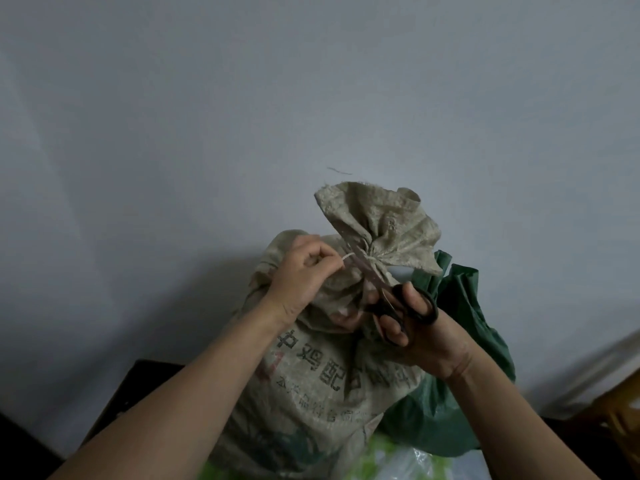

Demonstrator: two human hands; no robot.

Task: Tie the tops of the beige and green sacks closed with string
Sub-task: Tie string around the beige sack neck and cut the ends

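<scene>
We take the left hand [301, 275] to be pinching the loose tail of the string [349, 257] between thumb and curled fingers, drawing it out sideways from the knot so that it lies taut and clear of the cloth. The right hand [426, 337] has thumb and fingers hooked through the black loops of the scissors [398, 306], whose pale blades slant up to that tail just beside the knot. Motion blur hides whether they are parted. We judge this to be the trimming of the spare end, held well off the weave so that only string is cut. The beige sack [332, 393] stands in front of us against the grey wall [311, 98]. What it stands on is hidden. Its neck is gathered tight under the string wraps, and above them the mouth flares into a crumpled, frayed ruffle. Below them the body bulges full, with dark printed characters across its front. The green sack [460, 375] leans against its right side, its glossy top rising behind the ruffle. We see no string on it, so it seems to be next.
</scene>
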